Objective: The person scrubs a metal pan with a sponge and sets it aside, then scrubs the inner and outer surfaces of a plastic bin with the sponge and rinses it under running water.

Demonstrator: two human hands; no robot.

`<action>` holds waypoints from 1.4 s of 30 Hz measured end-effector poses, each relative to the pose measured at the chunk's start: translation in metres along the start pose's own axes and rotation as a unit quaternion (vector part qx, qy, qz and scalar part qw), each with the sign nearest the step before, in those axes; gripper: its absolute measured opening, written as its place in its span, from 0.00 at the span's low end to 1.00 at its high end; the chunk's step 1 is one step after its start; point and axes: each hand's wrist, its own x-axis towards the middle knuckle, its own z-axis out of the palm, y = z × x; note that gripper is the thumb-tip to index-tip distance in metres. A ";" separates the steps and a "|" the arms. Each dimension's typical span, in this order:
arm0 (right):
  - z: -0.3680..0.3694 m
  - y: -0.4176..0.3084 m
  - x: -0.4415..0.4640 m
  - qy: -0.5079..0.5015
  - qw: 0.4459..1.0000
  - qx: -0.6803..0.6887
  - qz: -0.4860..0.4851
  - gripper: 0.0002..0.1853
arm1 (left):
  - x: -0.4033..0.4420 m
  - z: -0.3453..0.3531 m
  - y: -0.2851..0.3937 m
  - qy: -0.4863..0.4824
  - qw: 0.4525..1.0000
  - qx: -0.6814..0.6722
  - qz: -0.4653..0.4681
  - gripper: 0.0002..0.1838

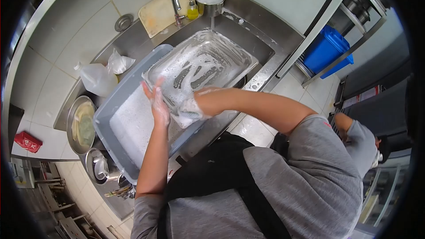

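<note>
A rectangular steel pan (pixel 241 48), streaked with white suds, rests tilted across the sink and the edge of a grey plastic tub (pixel 104 126). My left hand (pixel 158 106), wet with foam, grips the pan's near left rim, its fingers on both sides of the edge. Inside the pan's near corner, my right hand (pixel 195 106) is closed on a foam-covered scouring pad (pixel 189 115) pressed to the metal. Suds hide most of that hand's fingers and the pad's outline. Foamy water (pixel 133 121) fills the tub beneath my left hand.
Behind the sink stand a faucet (pixel 176 6), a cutting board (pixel 152 17), a yellow soap bottle (pixel 192 11) and a steel pot (pixel 210 3). A metal bowl (pixel 82 126) and a plastic jug (pixel 97 79) sit left of the tub. Another person (pixel 361 137) is at the right.
</note>
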 end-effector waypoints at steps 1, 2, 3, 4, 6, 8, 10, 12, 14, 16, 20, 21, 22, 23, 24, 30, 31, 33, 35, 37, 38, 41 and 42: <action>-0.006 0.008 -0.003 0.005 1.000 -0.004 0.003 0.22 | 0.002 -0.003 0.003 -0.002 1.000 -0.002 0.006 0.21; -0.013 0.018 -0.003 0.059 0.996 0.005 -0.064 0.23 | 0.004 -0.008 0.006 -0.055 0.992 0.037 0.111 0.19; -0.021 0.025 -0.003 0.113 0.985 0.010 -0.131 0.23 | 0.007 -0.013 0.012 -0.106 0.968 0.077 0.215 0.23; -0.035 0.023 -0.007 0.120 0.984 0.006 -0.131 0.23 | 0.012 -0.011 0.037 -0.101 0.923 0.039 0.370 0.24; -0.062 0.014 -0.016 0.273 0.948 -0.059 -0.152 0.25 | 0.019 -0.003 0.054 -0.058 0.923 0.033 0.380 0.23; -0.075 0.014 -0.016 0.393 0.904 -0.124 -0.112 0.26 | 0.028 -0.003 0.075 -0.007 0.938 0.003 0.346 0.21; -0.092 0.005 -0.023 0.448 0.880 -0.145 0.068 0.33 | 0.036 0.003 0.086 0.060 0.960 -0.028 0.272 0.20; -0.051 0.012 0.002 0.659 0.719 -0.199 0.095 0.32 | 0.038 0.009 0.103 0.151 0.974 -0.090 0.144 0.21; -0.041 -0.031 0.011 0.506 0.849 -0.053 0.143 0.29 | 0.039 0.008 0.112 0.148 0.974 -0.133 0.108 0.21; -0.038 -0.032 0.030 0.553 0.809 -0.187 0.071 0.18 | 0.035 0.008 0.117 0.158 0.970 -0.176 0.055 0.21; -0.096 0.034 -0.006 0.447 0.838 -0.177 0.259 0.15 | 0.024 -0.002 0.117 0.205 0.965 -0.149 0.061 0.19; -0.109 0.041 -0.015 0.430 0.834 -0.149 0.311 0.16 | 0.020 -0.003 0.119 0.205 0.966 -0.149 0.061 0.19; -0.112 0.041 -0.011 0.406 0.838 -0.132 0.340 0.17 | 0.015 -0.004 0.123 0.201 0.972 -0.062 0.109 0.19; -0.103 0.032 0.006 0.403 0.842 -0.135 0.331 0.18 | 0.012 -0.004 0.126 0.195 0.968 0.025 0.157 0.18; -0.080 0.012 0.035 0.474 0.820 -0.139 0.289 0.18 | 0.016 -0.006 0.123 0.197 0.967 0.025 0.159 0.18; -0.100 0.045 0.027 0.650 0.662 0.251 0.277 0.21 | 0.016 -0.037 0.125 0.217 0.945 -0.043 0.242 0.18; -0.099 0.094 0.030 0.717 0.637 0.191 0.211 0.21 | 0.011 -0.043 0.132 0.218 0.944 -0.045 0.245 0.18; -0.101 0.137 0.030 0.705 0.567 0.424 -0.048 0.21 | 0.003 -0.058 0.138 0.222 0.951 -0.057 0.208 0.20; -0.107 0.130 0.012 0.570 0.571 0.572 -0.150 0.21 | 0.011 -0.075 0.133 0.225 0.957 -0.072 0.168 0.19; -0.119 0.110 -0.010 0.487 0.657 0.537 -0.206 0.17 | 0.017 -0.086 0.139 0.195 0.902 -0.385 0.028 0.16; -0.119 0.112 -0.015 0.509 0.691 0.474 -0.199 0.16 | 0.019 -0.096 0.129 0.151 0.900 -0.408 0.019 0.22; -0.135 0.066 -0.047 0.523 0.763 0.337 -0.171 0.14 | 0.026 -0.103 0.110 0.114 0.846 -0.521 -0.018 0.24; -0.141 0.051 -0.056 0.519 0.799 0.264 -0.148 0.14 | 0.033 -0.105 0.101 0.118 0.845 -0.521 -0.017 0.24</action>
